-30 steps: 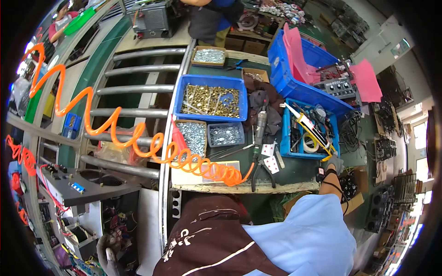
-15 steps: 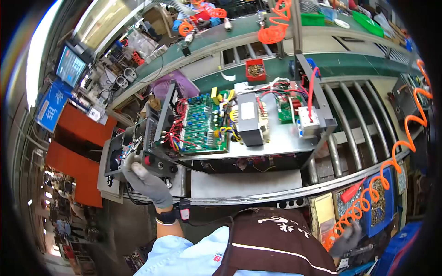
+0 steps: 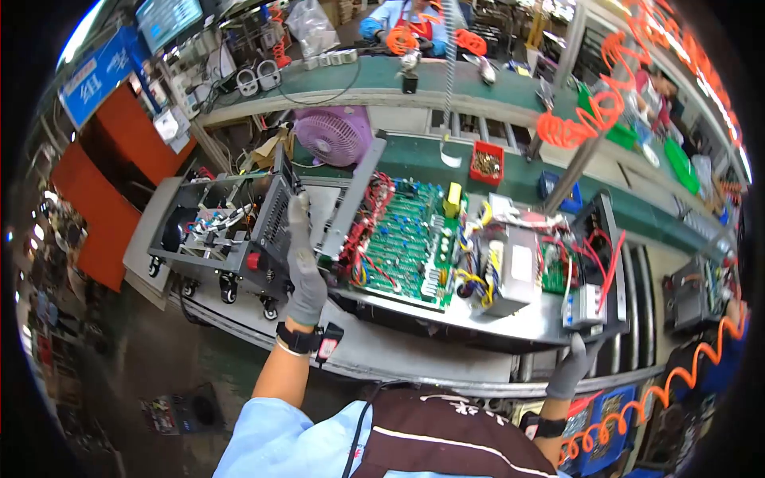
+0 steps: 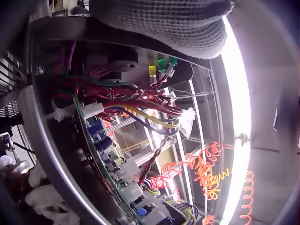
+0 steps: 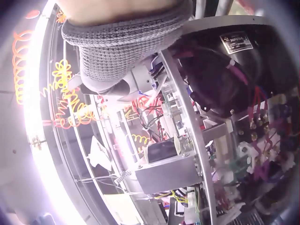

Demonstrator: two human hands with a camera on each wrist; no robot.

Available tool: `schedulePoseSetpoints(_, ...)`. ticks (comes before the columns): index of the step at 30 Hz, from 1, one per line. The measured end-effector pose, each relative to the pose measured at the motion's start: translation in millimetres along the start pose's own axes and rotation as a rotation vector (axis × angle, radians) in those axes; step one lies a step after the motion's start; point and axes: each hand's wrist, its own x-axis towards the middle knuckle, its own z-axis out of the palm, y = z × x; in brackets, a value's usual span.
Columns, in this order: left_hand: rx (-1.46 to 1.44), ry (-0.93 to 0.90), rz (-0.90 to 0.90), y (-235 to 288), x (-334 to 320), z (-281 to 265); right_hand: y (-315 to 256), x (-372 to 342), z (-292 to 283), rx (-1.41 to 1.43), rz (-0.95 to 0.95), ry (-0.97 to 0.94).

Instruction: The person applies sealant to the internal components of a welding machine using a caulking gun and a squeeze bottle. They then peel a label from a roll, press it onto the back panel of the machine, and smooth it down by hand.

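An opened metal chassis (image 3: pixel 382 296) lies on the roller line, with a green circuit board (image 3: pixel 402 243), coloured wires and a dark transformer (image 3: pixel 510 271) showing. My gloved left hand (image 3: pixel 307 271) lies along its left end panel (image 3: pixel 355 191), fingers pointing up and away from me. In the left wrist view the knit glove (image 4: pixel 173 23) overlaps that panel's edge. My gloved right hand (image 3: pixel 570 372) is at the chassis's front right corner, thumb apart from the fingers. Part of that hand is hidden in the right wrist view, where the glove (image 5: pixel 122 51) covers the near edge.
A second unit on casters (image 3: pixel 227 227) stands close on the left. Bare rollers (image 3: pixel 633 295) run to the right. Behind are a purple fan (image 3: pixel 331 135) and a red parts bin (image 3: pixel 486 163). An orange coiled hose (image 3: pixel 661 390) crosses blue trays (image 3: pixel 610 426) at lower right.
The head view has swung from the parts bench to the chassis. My left hand has moved from the caster unit to the chassis's left panel; my right hand has left the parts trays for its right corner.
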Motion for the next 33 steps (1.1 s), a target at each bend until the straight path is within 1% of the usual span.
schedulePoseSetpoints(1, 0.003, -0.019, -0.016, 2, 0, 1, -5, -1, 11, 0.114, 0.062, 0.067)
schedulePoseSetpoints(2, 0.024, -0.038, -0.026, 5, 0, 1, -17, -4, 26, 0.053, 0.018, 0.114)
schedulePoseSetpoints(4, 0.085, -0.065, -0.035, 7, -1, 1, 2, 5, 18, 0.278, -0.073, 0.018)
schedulePoseSetpoints(5, 0.118, -0.079, -0.029, 7, -2, 0, 6, 8, 18, 0.303, -0.136, -0.047)
schedulePoseSetpoints(6, 0.146, -0.091, -0.020, 7, -2, 0, 21, 17, -5, 0.271, -0.095, -0.130)
schedulePoseSetpoints(8, 0.175, -0.100, 0.011, 2, -7, -1, 25, 24, -18, 0.071, -0.079, -0.023)
schedulePoseSetpoints(9, 0.183, -0.104, 0.030, -3, -13, -2, 48, 42, -53, 0.118, -0.024, -0.032)
schedulePoseSetpoints(10, 0.225, -0.072, 0.082, -4, -15, -1, 46, 47, -61, 0.201, 0.080, -0.084)
schedulePoseSetpoints(12, 0.095, -0.011, 0.213, -16, -25, 3, 25, 38, -40, 0.143, 0.108, -0.050)
schedulePoseSetpoints(13, -0.061, 0.071, 0.192, -20, -34, 9, 28, 45, -40, 0.038, -0.010, 0.014)
schedulePoseSetpoints(14, -0.083, 0.080, 0.182, -25, -41, 11, 28, 49, -43, 0.018, -0.024, 0.018)
schedulePoseSetpoints(16, -0.272, 0.118, 0.109, -34, -52, 15, 21, 47, -44, 0.102, 0.116, 0.041)
schedulePoseSetpoints(17, -0.281, 0.130, 0.101, -40, -55, 16, 20, 49, -43, 0.013, 0.030, 0.058)
schedulePoseSetpoints(18, -0.299, 0.131, 0.083, -47, -59, 15, 23, 56, -58, 0.015, 0.059, 0.029)
schedulePoseSetpoints(20, -0.234, 0.095, -0.030, -60, -65, 14, 24, 61, -62, 0.014, 0.084, 0.061)
schedulePoseSetpoints(21, -0.323, 0.084, -0.152, -56, -55, 11, 17, 54, -45, 0.010, 0.083, 0.091)
schedulePoseSetpoints(22, -0.336, 0.078, -0.160, -59, -49, 11, 14, 55, -51, 0.007, 0.133, 0.006)
schedulePoseSetpoints(24, -0.427, 0.028, -0.450, -67, -39, 12, 20, 65, -65, -0.080, 0.060, 0.060)
schedulePoseSetpoints(25, -0.436, 0.020, -0.462, -73, -37, 14, 16, 64, -61, -0.077, 0.073, 0.059)
schedulePoseSetpoints(26, -0.534, -0.070, -0.492, -82, -36, 16, 13, 62, -59, -0.039, 0.110, 0.038)
schedulePoseSetpoints(28, -0.612, -0.204, -0.503, -105, -36, 23, 17, 71, -69, -0.002, 0.065, 0.042)
schedulePoseSetpoints(29, -0.707, -0.209, -0.491, -113, -34, 30, 15, 71, -73, -0.015, 0.076, 0.001)
schedulePoseSetpoints(30, -0.802, -0.213, -0.478, -118, -32, 34, 14, 72, -76, -0.025, 0.126, 0.017)
schedulePoseSetpoints(31, -0.804, -0.218, -0.481, -122, -29, 37, 16, 75, -78, -0.028, 0.104, 0.007)
schedulePoseSetpoints(33, -0.899, -0.269, -0.560, -126, -24, 42, 14, 73, -71, -0.047, 0.088, 0.006)
